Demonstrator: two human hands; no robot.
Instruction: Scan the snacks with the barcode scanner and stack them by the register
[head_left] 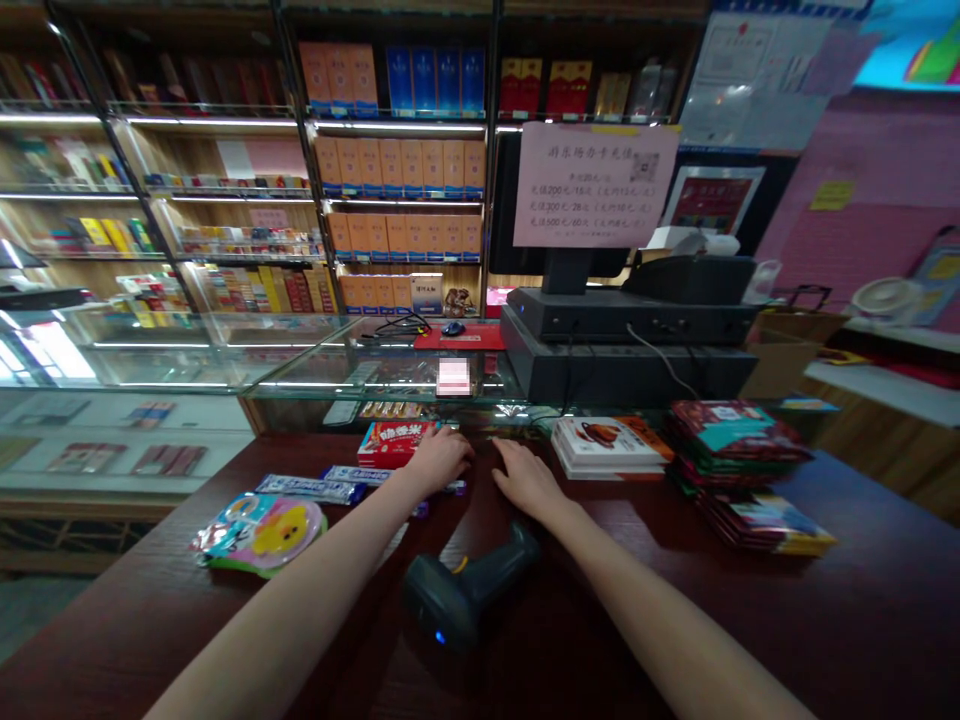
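Note:
My left hand (442, 458) is palm down at the right end of a red snack box (390, 443), its fingers bent and slightly apart; whether it touches the box cannot be made out. Blue-and-white wrapped sticks (311, 488) lie left of my forearm, and purple-ended bits of packaging show by the wrist. My right hand (525, 477) lies open on the brown counter, fingers stretched forward, holding nothing. Between my forearms a dark barcode scanner (442, 600) lies with a blue light lit. A colourful packet with a yellow duck (266, 532) is at the left.
White boxes (607, 445) and stacked dark red packets (735, 440) stand on the right of the counter (600, 630). Beyond are a glass display case (360, 385), a mouse (453, 328) and a till with a monitor (566, 270) bearing a pink notice. Stocked shelves line the back.

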